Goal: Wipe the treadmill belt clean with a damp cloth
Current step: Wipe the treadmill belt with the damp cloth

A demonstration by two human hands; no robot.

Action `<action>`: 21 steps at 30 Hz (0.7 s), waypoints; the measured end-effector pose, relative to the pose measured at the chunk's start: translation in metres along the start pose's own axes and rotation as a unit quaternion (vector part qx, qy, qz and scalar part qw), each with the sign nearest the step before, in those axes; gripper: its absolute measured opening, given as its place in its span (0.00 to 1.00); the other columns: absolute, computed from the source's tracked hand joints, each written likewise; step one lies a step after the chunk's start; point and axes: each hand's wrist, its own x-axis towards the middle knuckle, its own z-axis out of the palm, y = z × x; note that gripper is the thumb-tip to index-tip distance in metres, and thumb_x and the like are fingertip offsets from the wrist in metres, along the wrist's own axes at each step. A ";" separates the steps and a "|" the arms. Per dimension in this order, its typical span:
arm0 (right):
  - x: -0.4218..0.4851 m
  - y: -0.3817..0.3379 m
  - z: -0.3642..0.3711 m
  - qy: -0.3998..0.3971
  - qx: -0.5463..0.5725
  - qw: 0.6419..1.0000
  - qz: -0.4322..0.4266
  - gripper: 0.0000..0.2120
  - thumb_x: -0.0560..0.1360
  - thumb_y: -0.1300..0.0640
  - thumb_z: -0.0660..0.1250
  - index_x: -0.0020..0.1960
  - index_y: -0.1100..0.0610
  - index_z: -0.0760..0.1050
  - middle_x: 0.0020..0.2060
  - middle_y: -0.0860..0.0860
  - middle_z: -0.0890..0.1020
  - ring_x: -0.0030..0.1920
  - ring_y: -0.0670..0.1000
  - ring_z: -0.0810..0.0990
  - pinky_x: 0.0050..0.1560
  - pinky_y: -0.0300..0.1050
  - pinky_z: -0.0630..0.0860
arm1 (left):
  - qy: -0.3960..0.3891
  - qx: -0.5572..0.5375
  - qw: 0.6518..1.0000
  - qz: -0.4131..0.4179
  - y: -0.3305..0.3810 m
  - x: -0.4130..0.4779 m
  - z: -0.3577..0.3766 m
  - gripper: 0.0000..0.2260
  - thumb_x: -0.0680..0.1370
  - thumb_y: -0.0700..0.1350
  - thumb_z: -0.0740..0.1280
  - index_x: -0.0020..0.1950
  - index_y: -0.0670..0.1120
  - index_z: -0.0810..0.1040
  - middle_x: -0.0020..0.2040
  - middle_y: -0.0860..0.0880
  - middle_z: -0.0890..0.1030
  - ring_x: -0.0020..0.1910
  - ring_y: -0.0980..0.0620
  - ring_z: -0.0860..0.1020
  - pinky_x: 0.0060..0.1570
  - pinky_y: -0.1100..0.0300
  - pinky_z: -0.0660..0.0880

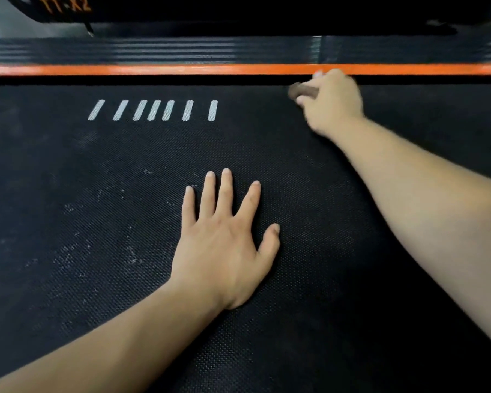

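Observation:
The black textured treadmill belt (111, 222) fills most of the head view, with pale dusty specks on its left half and a row of white slanted marks (153, 110) near its far edge. My left hand (224, 245) lies flat on the belt's middle, fingers straight and spread. My right hand (330, 102) reaches to the belt's far edge and grips a small brown cloth (299, 90), which is blurred and pokes out to the left of the fingers. Most of the cloth is hidden inside the hand.
An orange strip (153, 70) runs along the far side of the belt, with a ribbed black side rail (153, 51) behind it. Above that is a dark housing with orange lettering (65, 4). A patch of pale floor (0, 21) shows at the top left.

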 end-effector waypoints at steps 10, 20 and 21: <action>0.021 0.048 -0.011 0.032 -0.026 0.994 0.101 0.23 0.71 0.40 0.70 0.60 0.54 0.81 0.55 0.55 0.81 0.56 0.60 0.81 0.52 0.46 0.74 | -0.003 0.003 1.000 0.003 -0.001 0.000 0.001 0.35 0.79 0.69 0.40 0.85 0.57 0.46 0.85 0.43 0.44 0.83 0.42 0.38 0.80 0.40 0.39; -0.005 0.070 -0.032 0.028 -0.003 0.996 0.087 0.16 0.76 0.46 0.70 0.59 0.53 0.83 0.55 0.57 0.82 0.56 0.61 0.80 0.58 0.48 0.74 | -0.002 0.004 1.000 -0.001 -0.002 0.001 0.002 0.35 0.79 0.69 0.39 0.84 0.57 0.47 0.85 0.43 0.45 0.83 0.43 0.39 0.80 0.40 0.39; -0.019 0.063 -0.030 0.003 0.013 0.999 0.033 0.15 0.77 0.46 0.70 0.61 0.51 0.83 0.54 0.56 0.80 0.55 0.61 0.79 0.57 0.48 0.73 | -0.003 0.003 1.000 -0.001 -0.002 0.001 0.002 0.35 0.79 0.69 0.39 0.84 0.57 0.47 0.85 0.43 0.45 0.83 0.43 0.39 0.80 0.40 0.39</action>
